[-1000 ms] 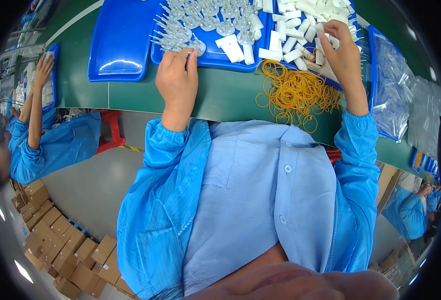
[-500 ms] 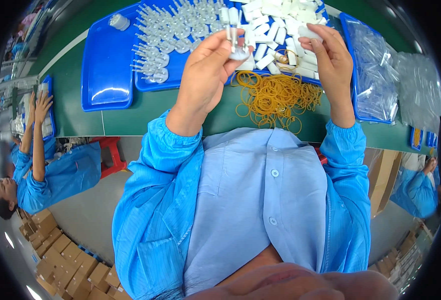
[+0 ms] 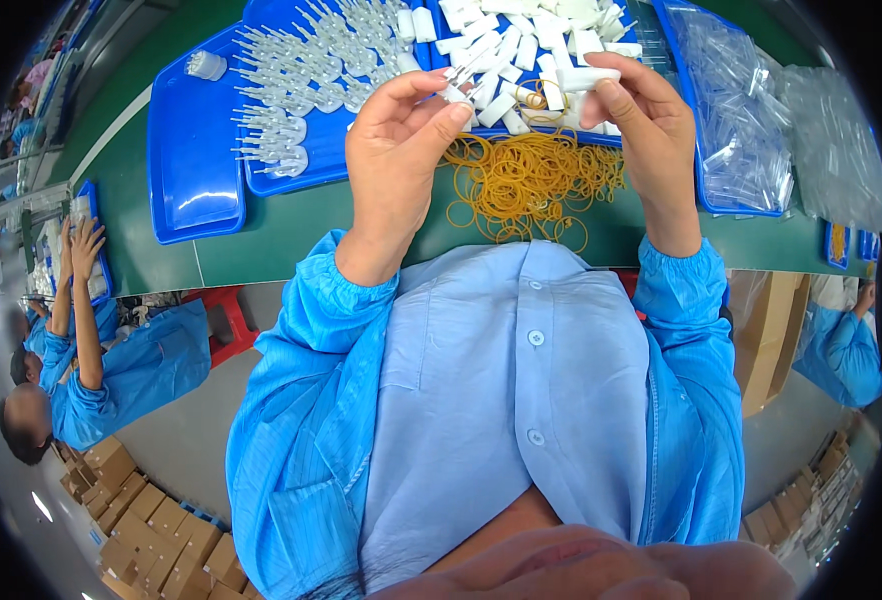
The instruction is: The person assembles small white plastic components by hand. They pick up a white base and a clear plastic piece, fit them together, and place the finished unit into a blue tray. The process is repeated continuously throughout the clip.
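My left hand (image 3: 396, 150) pinches a small clear plastic part with thin prongs (image 3: 458, 88) between thumb and fingertips. Its prongs lean up and to the right; the fingers partly hide its base. To the right, my right hand (image 3: 646, 120) grips a white oblong block (image 3: 583, 78) by thumb and fingers, its free end turned toward the left hand. The two held pieces are apart. Beyond the left hand, many similar pronged clear parts (image 3: 306, 75) stand in a blue tray (image 3: 286, 184). Loose white blocks (image 3: 506, 50) lie heaped behind both hands.
Yellow rubber bands (image 3: 526, 185) are piled at the tray's front edge. At left is another blue tray (image 3: 196, 170) with a bundle of white pieces (image 3: 206, 66). Clear plastic bags (image 3: 746, 150) fill a tray at right. A co-worker (image 3: 111, 350) sits at left.
The clear part in my left hand has tipped from upright, its prongs now slanting right. My right hand has brought the white block leftward, nearer to it. The whole view has shifted slightly.
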{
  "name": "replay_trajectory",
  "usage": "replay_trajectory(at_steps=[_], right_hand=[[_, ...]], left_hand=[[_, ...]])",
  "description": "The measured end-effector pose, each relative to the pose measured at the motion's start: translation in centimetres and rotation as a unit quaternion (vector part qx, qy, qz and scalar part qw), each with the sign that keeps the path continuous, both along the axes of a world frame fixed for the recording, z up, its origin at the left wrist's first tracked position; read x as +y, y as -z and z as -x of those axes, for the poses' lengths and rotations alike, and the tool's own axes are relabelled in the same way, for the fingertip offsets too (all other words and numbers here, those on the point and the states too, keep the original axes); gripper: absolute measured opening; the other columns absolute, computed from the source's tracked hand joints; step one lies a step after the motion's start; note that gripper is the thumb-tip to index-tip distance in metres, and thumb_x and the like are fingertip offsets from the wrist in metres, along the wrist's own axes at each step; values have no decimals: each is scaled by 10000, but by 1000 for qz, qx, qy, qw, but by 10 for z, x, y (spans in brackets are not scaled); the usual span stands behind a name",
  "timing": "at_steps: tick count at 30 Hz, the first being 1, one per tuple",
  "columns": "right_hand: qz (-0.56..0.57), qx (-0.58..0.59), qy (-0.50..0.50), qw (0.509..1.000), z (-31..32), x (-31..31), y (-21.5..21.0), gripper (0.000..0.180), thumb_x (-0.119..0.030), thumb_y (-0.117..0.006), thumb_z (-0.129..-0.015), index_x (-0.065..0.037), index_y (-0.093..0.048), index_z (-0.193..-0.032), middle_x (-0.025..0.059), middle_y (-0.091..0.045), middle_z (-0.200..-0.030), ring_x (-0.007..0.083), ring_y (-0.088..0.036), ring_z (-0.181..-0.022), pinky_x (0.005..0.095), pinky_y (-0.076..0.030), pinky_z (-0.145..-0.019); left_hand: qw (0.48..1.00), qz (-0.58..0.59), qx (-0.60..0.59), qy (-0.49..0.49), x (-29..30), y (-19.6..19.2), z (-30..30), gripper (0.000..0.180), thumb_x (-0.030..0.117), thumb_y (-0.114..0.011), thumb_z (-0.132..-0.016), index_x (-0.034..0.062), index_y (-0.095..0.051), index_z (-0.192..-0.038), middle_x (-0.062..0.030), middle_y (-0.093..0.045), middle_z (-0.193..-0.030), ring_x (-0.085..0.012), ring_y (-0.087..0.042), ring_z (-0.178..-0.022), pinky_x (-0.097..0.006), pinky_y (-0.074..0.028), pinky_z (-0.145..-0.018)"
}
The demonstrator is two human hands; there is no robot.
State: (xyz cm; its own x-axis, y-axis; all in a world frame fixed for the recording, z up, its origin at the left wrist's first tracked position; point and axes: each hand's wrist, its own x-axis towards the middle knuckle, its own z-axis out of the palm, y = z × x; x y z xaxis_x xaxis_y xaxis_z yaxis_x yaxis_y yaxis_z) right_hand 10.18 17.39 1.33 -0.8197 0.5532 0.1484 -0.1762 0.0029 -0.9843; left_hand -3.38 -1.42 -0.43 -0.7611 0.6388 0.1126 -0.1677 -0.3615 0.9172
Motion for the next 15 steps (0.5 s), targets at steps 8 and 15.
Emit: replay_trajectory(at_steps=[8, 15], right_hand=[[-68, 49, 33, 996, 1, 9, 2, 235, -37, -644, -877, 8, -643, -1108, 55, -647, -897, 108, -633, -799, 223, -502, -743], [-76, 43, 61, 994, -1, -1, -8, 236, -11, -660, -861, 7, -639, -1096, 61, -652, -907, 112, -632, -801, 222, -508, -719]], left_hand=[[999, -36, -5, 23, -3, -13, -9, 405, -91, -618, -836, -34, -489, -1216, -216, -594, -1167, -226, -588, -1103, -310, -494, -924], [999, -42, 6, 7, -6, -10, -10, 381, -78, -641, -838, -47, -513, -1195, -201, -625, -1116, -229, -601, -1080, -308, -504, -908]])
